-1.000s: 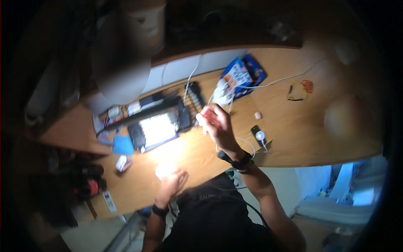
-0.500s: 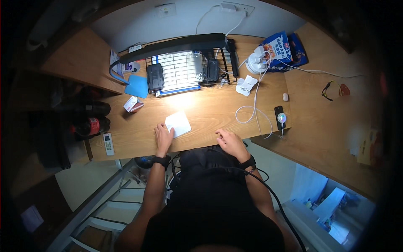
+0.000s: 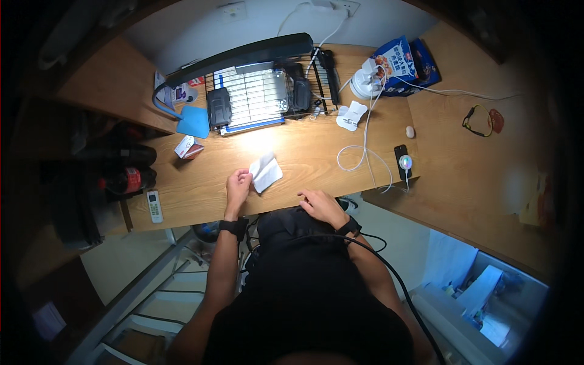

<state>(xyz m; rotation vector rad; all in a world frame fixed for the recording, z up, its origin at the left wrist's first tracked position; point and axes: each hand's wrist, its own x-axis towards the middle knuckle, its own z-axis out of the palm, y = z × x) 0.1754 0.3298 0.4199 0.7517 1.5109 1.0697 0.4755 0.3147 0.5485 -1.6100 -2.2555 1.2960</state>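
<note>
White sheet (image 3: 267, 175): I see it near the centre of the frame, just below a bright pool of lamplight; it is thin, creased and paper-like, its left edge at the fingers.
Left hand (image 3: 238, 187): left of centre, nearly closed, thumb and fingertips drawn together on the sheet's left edge in a light pinch.
Right hand (image 3: 323, 207): right of the sheet and a little lower, apart from it, at the front edge of the desk; from my camera the fingers look loosely curled, with nothing in them.
Desk (image 3: 304, 176): pale wood grain, spreading across the middle of the frame.
Wire rack (image 3: 252, 97): above the sheet, upper centre, brightly lit, with a black lamp head (image 3: 243, 58) arching over it.
Lamp base (image 3: 193, 123): flat and blue, upper left, just beside the rack.
Small box (image 3: 189, 148): red and white, below the lamp base.
Remote control (image 3: 154, 207): white and slim, lying left of the left hand.
White cable (image 3: 365, 137): looping down the right of centre.
Phone (image 3: 399, 153): dark, right of the cable, a round glowing disc (image 3: 406, 162) on it.
Blue bag (image 3: 398, 64): upper right, glossy, beside a white round power block (image 3: 363, 85).
</note>
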